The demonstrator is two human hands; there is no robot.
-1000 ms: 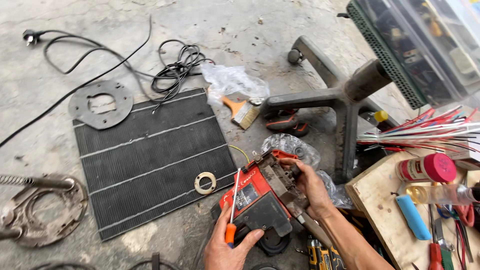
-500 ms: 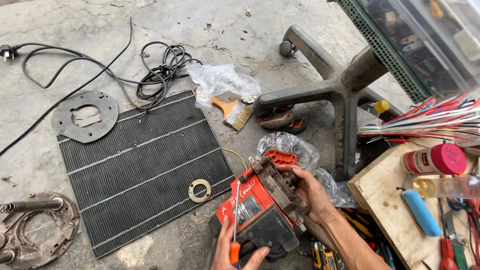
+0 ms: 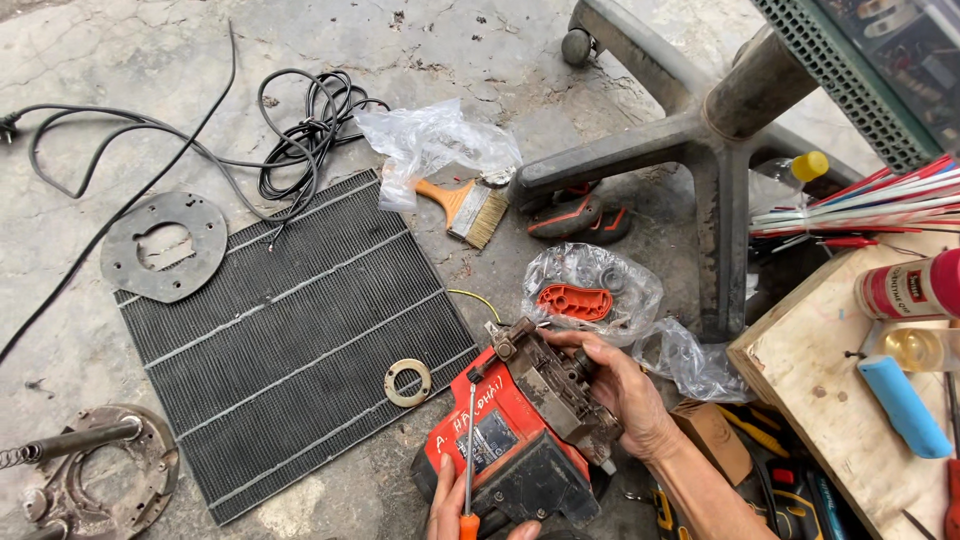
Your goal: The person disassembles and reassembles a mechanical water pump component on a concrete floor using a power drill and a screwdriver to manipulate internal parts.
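Head view. My right hand (image 3: 622, 392) is clamped over the greasy metal gear housing (image 3: 548, 385) of a red power tool (image 3: 510, 445), fingers wrapped round its far side and thumb along the top. My left hand (image 3: 462, 508) is closed on the orange handle of a screwdriver (image 3: 468, 470), whose shaft runs up across the red casing to a point beside the housing. The tool lies on the concrete floor (image 3: 300, 40), just off the near right corner of the black ribbed mat (image 3: 290, 340), which serves as landmark here.

Handling, as I judge it: the tool looks heavy and rigid, with its weight in the metal housing. That housing is oily and likely slippery, so a full wrap grip suits it better than a pinch. The red plastic shell and the black base give drier, broader surfaces to brace against. The screwdriver is light and stiff, best held at the handle.

On the mat near that same corner rests a small metal ring (image 3: 408, 382). At the mat's far left corner lies a grey flange plate (image 3: 165, 245), with a black cable (image 3: 300, 130) coiled beyond the far edge. Right of the mat, a clear bag holding an orange plastic part (image 3: 574, 300) lies just past the tool; a paintbrush (image 3: 465, 208) lies farther off, by the chair base (image 3: 700, 140).
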